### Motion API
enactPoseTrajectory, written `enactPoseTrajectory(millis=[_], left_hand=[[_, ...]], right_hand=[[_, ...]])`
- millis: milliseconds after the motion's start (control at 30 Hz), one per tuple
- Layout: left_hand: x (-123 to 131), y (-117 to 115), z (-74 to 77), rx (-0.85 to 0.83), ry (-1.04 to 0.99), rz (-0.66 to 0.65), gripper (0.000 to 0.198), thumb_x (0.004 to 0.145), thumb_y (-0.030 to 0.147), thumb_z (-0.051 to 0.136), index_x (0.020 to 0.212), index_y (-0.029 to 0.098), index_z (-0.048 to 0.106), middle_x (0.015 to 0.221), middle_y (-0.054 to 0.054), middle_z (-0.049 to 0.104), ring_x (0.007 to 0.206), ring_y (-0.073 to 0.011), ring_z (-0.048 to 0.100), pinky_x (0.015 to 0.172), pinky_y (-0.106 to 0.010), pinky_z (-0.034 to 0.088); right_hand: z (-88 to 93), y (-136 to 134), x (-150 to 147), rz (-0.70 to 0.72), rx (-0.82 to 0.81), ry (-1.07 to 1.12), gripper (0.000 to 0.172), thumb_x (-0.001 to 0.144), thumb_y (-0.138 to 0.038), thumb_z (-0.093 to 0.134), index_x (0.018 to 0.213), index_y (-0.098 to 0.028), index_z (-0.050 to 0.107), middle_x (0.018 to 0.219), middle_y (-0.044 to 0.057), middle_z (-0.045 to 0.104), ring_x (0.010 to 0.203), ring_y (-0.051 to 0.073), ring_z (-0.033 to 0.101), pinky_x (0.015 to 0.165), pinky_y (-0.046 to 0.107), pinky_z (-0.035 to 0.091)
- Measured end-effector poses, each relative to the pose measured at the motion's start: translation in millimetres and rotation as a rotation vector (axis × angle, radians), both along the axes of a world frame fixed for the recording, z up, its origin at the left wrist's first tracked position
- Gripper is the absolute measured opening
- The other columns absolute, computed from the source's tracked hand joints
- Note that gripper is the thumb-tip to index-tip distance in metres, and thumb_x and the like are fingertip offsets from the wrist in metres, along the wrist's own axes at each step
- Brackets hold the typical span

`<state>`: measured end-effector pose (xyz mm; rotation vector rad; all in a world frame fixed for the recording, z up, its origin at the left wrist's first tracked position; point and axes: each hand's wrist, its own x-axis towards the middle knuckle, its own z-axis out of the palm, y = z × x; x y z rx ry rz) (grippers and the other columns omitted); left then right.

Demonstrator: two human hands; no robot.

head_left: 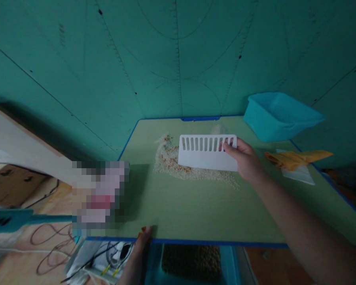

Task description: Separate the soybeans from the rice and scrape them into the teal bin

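My right hand grips the right end of a white plastic slotted plate, thumb in front and fingers behind. The plate is tilted upright above a patch of pale grains with orange-brown bits among them. Part of the patch is hidden behind the plate. The grains lie on a light green tabletop with blue edging. My left hand is at the front edge of this tabletop, thumb on top. Its other fingers are hidden below.
A turquoise bin stands at the back right. Near it, an orange cloth lies over a clear bag. Under the front edge, a turquoise tray holds brown pellets. A turquoise tool and cables show at left, beside a pixelated patch.
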<state>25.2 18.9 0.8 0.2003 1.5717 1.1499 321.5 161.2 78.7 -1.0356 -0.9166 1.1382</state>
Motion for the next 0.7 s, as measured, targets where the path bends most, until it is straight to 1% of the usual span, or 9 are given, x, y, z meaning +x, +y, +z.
enactPoseTrajectory(millis=[100,167,300,500,600,700], left_hand=[[-5.7,1.1,-6.3,0.010,0.030,-0.026,0.016,0.059,0.013,0.071,0.053,0.020,0.058,0.046,0.002,0.058,0.054,-0.0178,0.059,0.053,-0.026,0.049],[-7.8,-0.1,-5.7,0.017,0.045,-0.038,0.017,0.060,0.015,0.071,0.053,0.020,0.056,0.046,0.002,0.056,0.053,-0.0166,0.057,0.052,-0.026,0.048],[-9.6,-1.9,-2.1,0.033,0.067,-0.051,0.019,0.063,0.016,0.070,0.054,0.017,0.053,0.046,0.005,0.052,0.047,-0.0121,0.051,0.052,-0.026,0.048],[-6.5,-0.7,-1.7,0.040,0.076,-0.070,0.023,0.055,0.015,0.076,0.053,0.017,0.053,0.047,0.005,0.052,0.046,-0.0096,0.048,0.047,-0.022,0.043],[-5.5,-1.5,-1.5,0.042,0.079,-0.079,0.023,0.060,0.019,0.075,0.054,0.016,0.053,0.047,0.005,0.051,0.045,-0.0092,0.048,0.046,-0.022,0.042],[-6.6,-2.6,-1.3,0.044,0.087,-0.080,0.020,0.067,0.020,0.070,0.058,0.014,0.053,0.048,0.006,0.050,0.045,-0.0086,0.047,0.047,-0.023,0.042]], right_hand=[[3.7,-4.6,-3.0,0.071,-0.027,-0.013,0.014,0.069,-0.032,0.071,0.075,-0.020,0.066,0.068,-0.001,0.066,0.057,0.012,0.057,0.053,0.023,0.041],[4.4,-6.5,-4.2,0.107,-0.051,-0.013,0.015,0.069,-0.033,0.070,0.076,-0.020,0.066,0.067,-0.002,0.066,0.056,0.012,0.056,0.052,0.023,0.040],[3.0,-6.9,-4.7,0.119,-0.089,0.004,0.022,0.065,-0.035,0.073,0.081,-0.022,0.066,0.068,-0.003,0.066,0.056,0.012,0.056,0.052,0.024,0.040],[6.4,-7.8,-3.7,0.194,-0.163,0.010,0.018,0.065,-0.036,0.073,0.071,-0.022,0.064,0.063,-0.005,0.064,0.054,0.010,0.054,0.052,0.023,0.038],[8.1,-8.6,-4.7,0.223,-0.176,0.016,0.017,0.065,-0.036,0.073,0.070,-0.022,0.064,0.062,-0.004,0.064,0.053,0.011,0.054,0.052,0.024,0.037],[9.3,-8.0,-6.3,0.179,-0.161,0.044,0.016,0.065,-0.036,0.072,0.071,-0.023,0.065,0.062,-0.004,0.065,0.053,0.011,0.055,0.053,0.025,0.038]])
